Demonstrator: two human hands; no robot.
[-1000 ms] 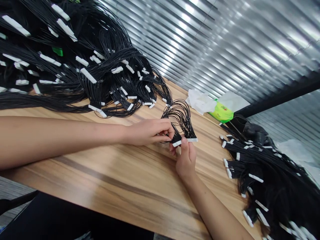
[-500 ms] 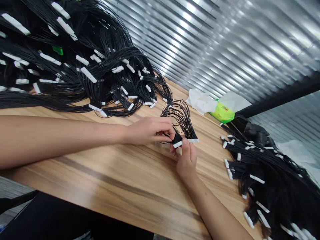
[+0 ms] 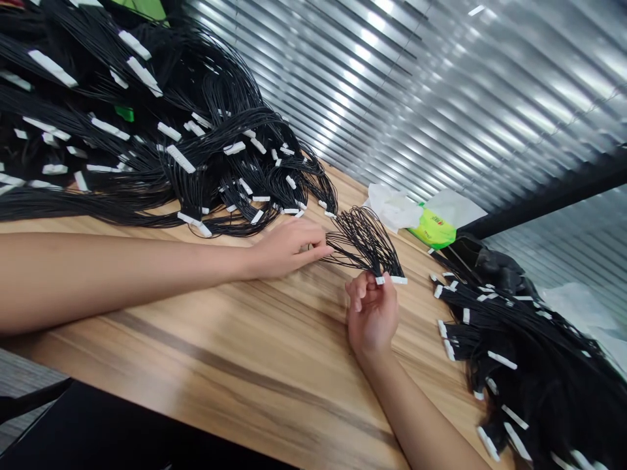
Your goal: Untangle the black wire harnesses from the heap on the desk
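A wire harness (image 3: 365, 238) of thin black wires loops above the wood-grain table, ending in white connectors (image 3: 398, 280) on its right side. My right hand (image 3: 373, 316) is closed with the palm turned up, its thumb and fingers pinching the harness at a white connector. To the left, my left hand (image 3: 291, 249) is closed around the black wires, thumb and index finger together. The wires inside the left hand are mostly hidden by its fingers.
A large pile of black wire harnesses (image 3: 210, 143) with white connectors covers the table's (image 3: 235, 365) back left. Another pile (image 3: 533, 365) lies at the right. White tissue and a bright green packet (image 3: 434, 228) sit near the corrugated metal wall (image 3: 401, 85).
My hands have moved apart. The left has slid left along the wires, away from the connector; the right has shifted slightly right and turned palm up with the connector.
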